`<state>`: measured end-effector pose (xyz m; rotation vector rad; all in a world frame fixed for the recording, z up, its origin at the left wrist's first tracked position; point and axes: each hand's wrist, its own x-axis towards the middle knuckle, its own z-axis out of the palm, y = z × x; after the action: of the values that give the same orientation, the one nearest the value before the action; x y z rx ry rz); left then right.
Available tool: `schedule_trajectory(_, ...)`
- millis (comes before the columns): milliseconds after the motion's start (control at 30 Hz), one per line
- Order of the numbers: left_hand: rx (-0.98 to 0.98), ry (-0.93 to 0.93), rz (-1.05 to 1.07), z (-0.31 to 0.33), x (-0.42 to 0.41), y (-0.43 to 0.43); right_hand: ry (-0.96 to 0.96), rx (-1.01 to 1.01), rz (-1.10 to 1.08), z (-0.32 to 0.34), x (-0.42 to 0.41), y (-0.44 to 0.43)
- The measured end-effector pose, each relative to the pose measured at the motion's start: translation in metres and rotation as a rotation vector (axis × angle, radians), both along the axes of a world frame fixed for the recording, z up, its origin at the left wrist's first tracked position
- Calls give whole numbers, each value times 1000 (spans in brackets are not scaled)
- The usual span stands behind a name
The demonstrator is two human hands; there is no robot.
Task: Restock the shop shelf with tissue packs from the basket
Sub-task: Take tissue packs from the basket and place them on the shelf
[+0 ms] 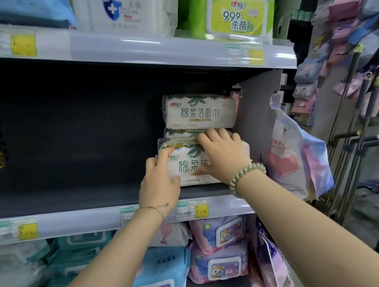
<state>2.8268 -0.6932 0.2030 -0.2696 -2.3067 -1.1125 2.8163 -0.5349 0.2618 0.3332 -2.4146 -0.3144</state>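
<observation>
Three white tissue packs with green leaf print are stacked at the right end of the middle shelf [89,214]. The top pack [199,111] lies flat against the grey side panel. A middle pack [180,135] is mostly hidden. My left hand [160,183] grips the left end of the front bottom pack [186,167], index finger up its face. My right hand [222,154] lies over the same pack's right part, fingers reaching onto the middle pack, thumb on the front. No basket is in view.
Most of the middle shelf to the left of the stack is dark and bare. The upper shelf holds wet-wipe packs, a green one [230,11] at the right. Below are blue and pink wipe packs [219,248]. Hanging bags [296,159] and mop handles [354,153] are on the right.
</observation>
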Motion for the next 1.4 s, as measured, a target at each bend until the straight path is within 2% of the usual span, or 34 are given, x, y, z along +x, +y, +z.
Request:
schedule_trajectory(67, -43, 7, 20, -1, -3, 7, 23, -52, -21, -13, -4, 4)
schedule_trajectory(200, -75, -14, 41, 2, -17, 13, -66, -215, 60, -32, -15, 7)
schedule_trajectory(400, -119, -117, -59, 11, -43, 13, -127, -427, 121, -37, -25, 14)
schedule_trajectory(667, -372, -202, -14, 14, -60, 12, -264, -547, 142, -32, -37, 22)
schedule_trajectory(867, -436, -142, 39, 15, -56, 18, -273, -556, 140, -32, -40, 23)
schedule_trajectory(1067, -411, -89, 30, 14, -46, 19, -270, -504, 129, -33, -32, 21)
schedule_trajectory(1400, -441, -183, -2, 24, -47, 20, -347, -507, 152, -30, -35, 19)
